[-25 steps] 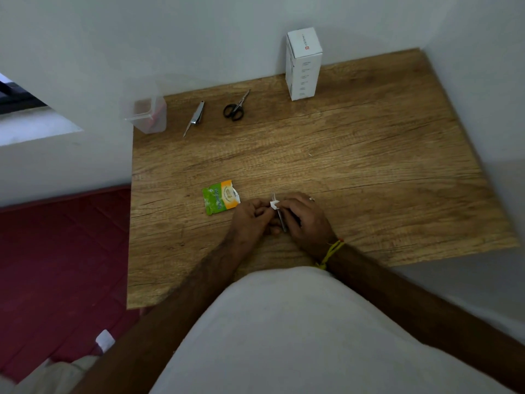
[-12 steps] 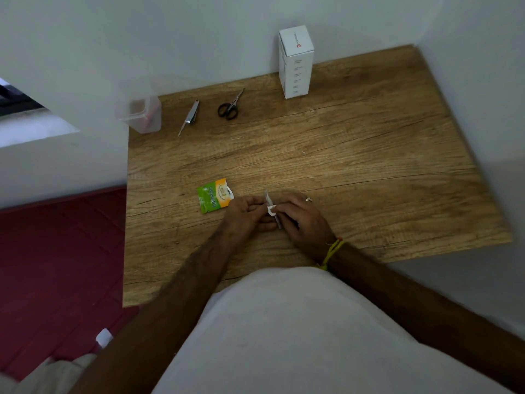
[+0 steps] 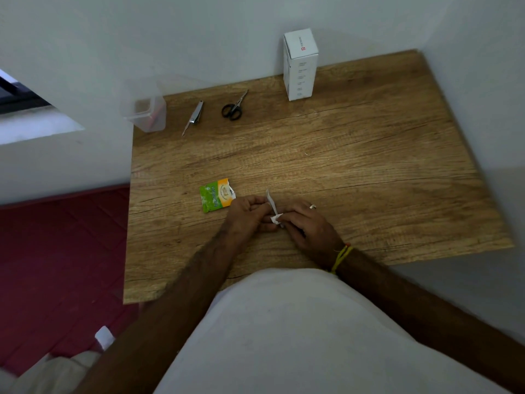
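White paper strip [image 3: 272,207] pinched between left hand [image 3: 250,216] and right hand [image 3: 308,227] near table's [image 3: 369,166] front edge. Torn green sachet [image 3: 216,195] beside it; clear tub [image 3: 147,110], back-left corner, holds something pink.

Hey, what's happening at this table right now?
A person at a wooden table pinches a small white strip between the left hand and right hand. A torn green-and-orange sachet lies beside the left hand. Nail clippers, scissors, a white box and a clear container sit untouched at the back.
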Action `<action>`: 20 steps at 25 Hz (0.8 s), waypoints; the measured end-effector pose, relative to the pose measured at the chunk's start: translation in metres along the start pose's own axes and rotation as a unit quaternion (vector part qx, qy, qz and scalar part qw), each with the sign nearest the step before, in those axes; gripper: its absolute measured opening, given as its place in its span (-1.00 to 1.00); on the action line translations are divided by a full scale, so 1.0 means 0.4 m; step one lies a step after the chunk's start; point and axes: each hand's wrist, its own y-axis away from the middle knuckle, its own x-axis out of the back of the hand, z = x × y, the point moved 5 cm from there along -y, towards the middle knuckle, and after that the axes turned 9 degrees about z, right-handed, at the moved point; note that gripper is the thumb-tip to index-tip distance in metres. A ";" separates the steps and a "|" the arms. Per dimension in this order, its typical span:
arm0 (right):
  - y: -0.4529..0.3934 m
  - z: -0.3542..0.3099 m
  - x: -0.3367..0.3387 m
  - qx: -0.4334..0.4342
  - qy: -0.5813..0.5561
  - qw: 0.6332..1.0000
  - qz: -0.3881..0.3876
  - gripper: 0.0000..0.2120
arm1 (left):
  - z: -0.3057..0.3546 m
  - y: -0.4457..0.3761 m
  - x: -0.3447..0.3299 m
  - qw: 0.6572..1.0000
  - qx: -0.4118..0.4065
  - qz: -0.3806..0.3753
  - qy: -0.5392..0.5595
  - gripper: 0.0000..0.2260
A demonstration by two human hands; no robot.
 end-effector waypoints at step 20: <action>-0.053 0.076 0.040 -0.402 -0.085 0.898 0.158 -0.91 | 0.006 0.021 -0.007 0.998 -0.057 -0.017 0.018 -0.83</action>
